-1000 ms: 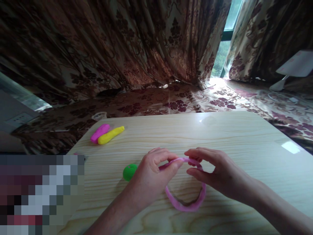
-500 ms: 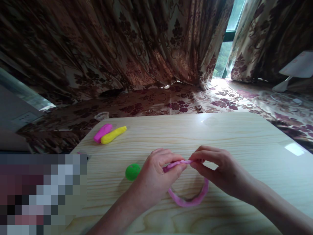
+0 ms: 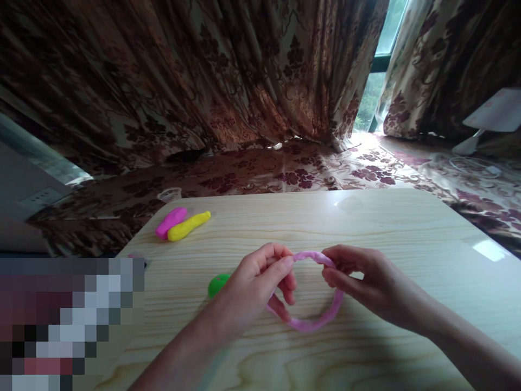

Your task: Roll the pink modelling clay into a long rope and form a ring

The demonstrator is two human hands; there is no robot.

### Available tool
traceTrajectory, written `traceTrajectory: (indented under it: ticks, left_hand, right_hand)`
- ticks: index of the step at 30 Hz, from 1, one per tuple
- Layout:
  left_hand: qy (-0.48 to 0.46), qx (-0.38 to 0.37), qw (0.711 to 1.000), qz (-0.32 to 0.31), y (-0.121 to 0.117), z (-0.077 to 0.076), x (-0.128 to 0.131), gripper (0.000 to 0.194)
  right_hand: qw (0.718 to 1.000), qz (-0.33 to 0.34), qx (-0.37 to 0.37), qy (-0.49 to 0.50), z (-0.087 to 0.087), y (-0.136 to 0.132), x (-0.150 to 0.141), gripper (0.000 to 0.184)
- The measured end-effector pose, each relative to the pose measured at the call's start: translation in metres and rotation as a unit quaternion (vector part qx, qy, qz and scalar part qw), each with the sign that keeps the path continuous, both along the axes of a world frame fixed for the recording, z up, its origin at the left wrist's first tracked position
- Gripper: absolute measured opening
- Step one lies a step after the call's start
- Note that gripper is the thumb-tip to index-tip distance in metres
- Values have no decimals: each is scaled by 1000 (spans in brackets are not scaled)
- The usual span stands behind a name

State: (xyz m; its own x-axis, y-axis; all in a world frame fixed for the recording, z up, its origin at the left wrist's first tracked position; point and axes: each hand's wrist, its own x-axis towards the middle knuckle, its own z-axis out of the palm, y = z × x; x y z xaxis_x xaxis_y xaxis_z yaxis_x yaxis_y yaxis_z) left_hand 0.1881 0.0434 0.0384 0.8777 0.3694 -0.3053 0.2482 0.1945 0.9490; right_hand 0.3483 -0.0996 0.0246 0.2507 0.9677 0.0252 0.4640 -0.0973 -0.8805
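Note:
A light pink ring of modelling clay (image 3: 311,325) is held up between both hands over the wooden table (image 3: 244,222). My left hand (image 3: 264,279) pinches the ring's upper left between thumb and forefinger, and its other fingers curl inside the loop. On the upper right, my right hand (image 3: 358,271) grips the ring between thumb and fingers. Part of the ring's left side lies hidden behind the left hand. A green clay lump (image 3: 218,284) sits just beyond my left wrist, partly covered by it.
At the table's far left corner, a magenta clay piece (image 3: 171,222) touches a yellow clay roll (image 3: 189,226). Behind them is a clear plastic container (image 3: 170,194). A lamp (image 3: 494,110) stands at the far right; patterned curtains (image 3: 252,76) hang behind the table. A pixelated patch covers the lower left.
My hands came together at the ring's top, then moved apart, leaving a stretch of it showing between them. The left hand's fingers shifted into the loop, and the ring's lower edge rose.

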Motion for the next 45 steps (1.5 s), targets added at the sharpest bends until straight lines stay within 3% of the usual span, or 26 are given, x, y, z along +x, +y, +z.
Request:
traceTrajectory:
  ticks: [2,4,8,10,12,14,17,19,21,23,25,27,32,38,43,45]
  left_hand:
    - [13,-70,997,-39,0,5,-1,21]
    - [14,-64,997,-31,0,5,-1,25]
    - [4,136,990,26,-2,-6,0,22]
    - [13,166,986,14,-3,-8,1,20]
    - [13,103,995,-12,-5,-5,0,21]
    - [2,-17,999,-46,-7,2,-1,21]
    - [3,-187,977,-99,-9,10,-2,22]
    - [12,-218,970,-110,-9,10,-2,23]
    - [10,-150,986,-70,-7,5,-1,21]
    - [1,-9,1000,-6,-5,-2,0,18]
    - [-2,123,992,34,-5,-8,1,16]
    - [-2,189,981,41,-5,-13,2,15]
    - [-23,230,971,54,-8,-15,4,14]
    - [-26,257,965,43,-9,-13,6,12]
    - [-18,260,964,48,-10,-13,4,17]
    - [-12,252,966,61,-7,-15,3,19]
  right_hand:
    - [1000,-14,9,-3,4,1,0,20]
    - [1000,-9,6,-22,5,1,0,23]
    - [998,-6,23,-65,-4,3,-3,16]
    - [995,-26,45,-86,-9,3,-5,18]
    - [992,-32,65,-106,-10,3,-6,18]
    - [989,-18,87,-118,-8,2,-6,15]
    - [987,4,109,-114,-3,1,-6,14]
    - [987,6,106,-117,-2,1,-6,12]
    - [987,3,93,-130,-3,1,-5,12]
    - [986,-2,85,-142,-6,2,-5,12]
    - [985,-9,89,-148,-8,2,-5,15]
    - [984,-11,96,-152,-9,2,-5,22]
    - [981,-1,93,-169,-6,4,-6,13]
    - [976,-2,138,-168,-4,6,-6,13]
    - [987,-8,90,-131,-7,4,-5,14]
    - [992,-21,54,-112,-12,3,-2,29]
